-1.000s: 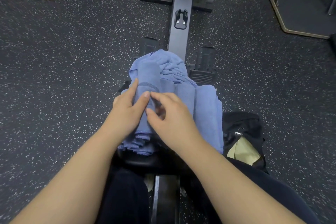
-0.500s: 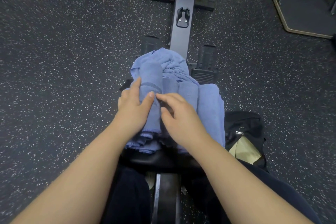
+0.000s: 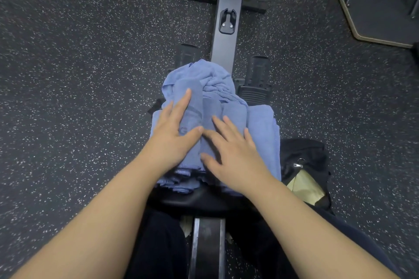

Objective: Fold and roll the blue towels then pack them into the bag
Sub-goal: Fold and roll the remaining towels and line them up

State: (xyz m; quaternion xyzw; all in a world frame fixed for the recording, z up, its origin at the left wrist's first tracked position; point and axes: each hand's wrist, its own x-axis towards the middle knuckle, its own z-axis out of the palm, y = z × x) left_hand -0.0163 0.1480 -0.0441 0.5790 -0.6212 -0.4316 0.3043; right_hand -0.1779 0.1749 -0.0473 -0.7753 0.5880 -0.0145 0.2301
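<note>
On top of the black seat [image 3: 204, 199] of what looks like a rowing machine sits the pile of blue towels [image 3: 215, 97], some already in long folded strips lying side by side, with a rumpled one bunched at the far end. Both hands are flat on the pile: the left hand [image 3: 172, 136] has its fingers stretched forward along a folded strip, and the right hand [image 3: 235, 154] is spread next to it, thumbs nearly meeting. No real grip on either side, fingers straight and just pressing the cloth. The black bag [image 3: 303, 165] is on the floor just right of the seat, unzipped with something yellowish showing inside. My worry: that seat is narrow and the stack hangs over its edges, so pushing to start a roll could slide towels off onto the speckled floor [image 3: 79, 97], or undo the folds.
</note>
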